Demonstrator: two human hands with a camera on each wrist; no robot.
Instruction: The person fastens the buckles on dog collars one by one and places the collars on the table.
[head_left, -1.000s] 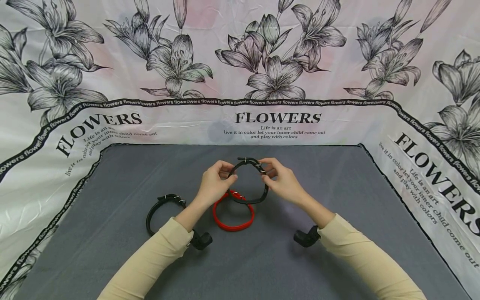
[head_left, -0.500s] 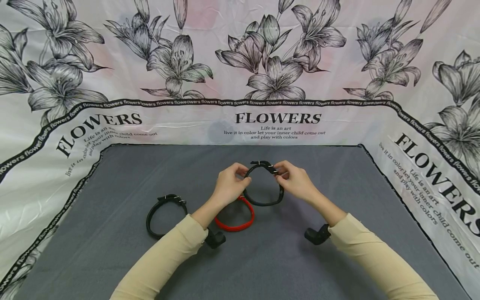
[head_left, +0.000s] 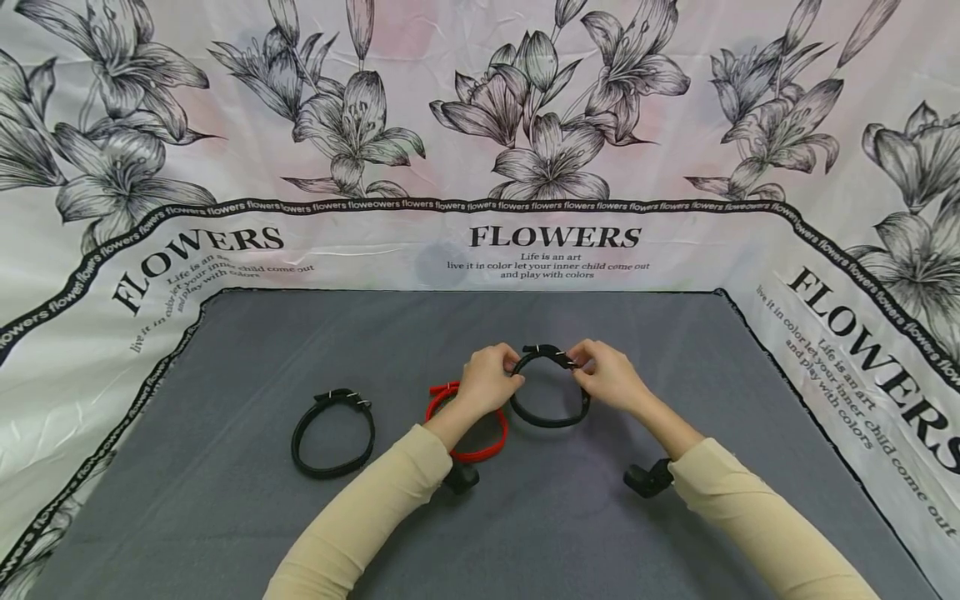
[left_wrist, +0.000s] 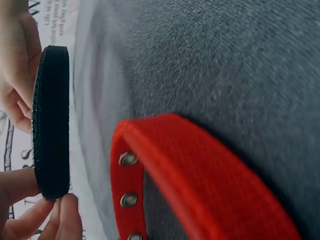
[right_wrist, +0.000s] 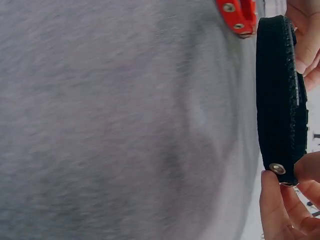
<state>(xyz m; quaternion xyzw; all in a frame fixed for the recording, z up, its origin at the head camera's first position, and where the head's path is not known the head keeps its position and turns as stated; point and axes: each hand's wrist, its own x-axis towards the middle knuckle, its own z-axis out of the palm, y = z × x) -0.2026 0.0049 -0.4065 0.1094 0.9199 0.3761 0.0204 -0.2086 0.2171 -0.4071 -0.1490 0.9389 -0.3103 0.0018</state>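
Note:
A black buckled collar (head_left: 551, 422), closed into a loop, is held between both hands right of centre in the head view. My left hand (head_left: 486, 379) pinches its left side between thumb and fingers. On the other side, next to the metal buckle, my right hand (head_left: 609, 375) pinches the strap. Metal-rimmed holes show on this collar (right_wrist: 280, 100) in the right wrist view. Whether its lower edge touches the cloth, I cannot tell. A red collar (head_left: 480, 456) lies under my left wrist, partly hidden by it; its eyelets show in the left wrist view.
Another black buckled collar (head_left: 332, 473) lies at the left on the grey cloth (head_left: 600, 550). Behind the cloth stands a white flower-printed backdrop (head_left: 390, 242). Black wrist cameras, one of them (head_left: 648, 479) on the right, hang below the beige sleeves.
Both hands have carried the held black collar to the right and a little nearer. The red collar and the left black collar have stayed in place.

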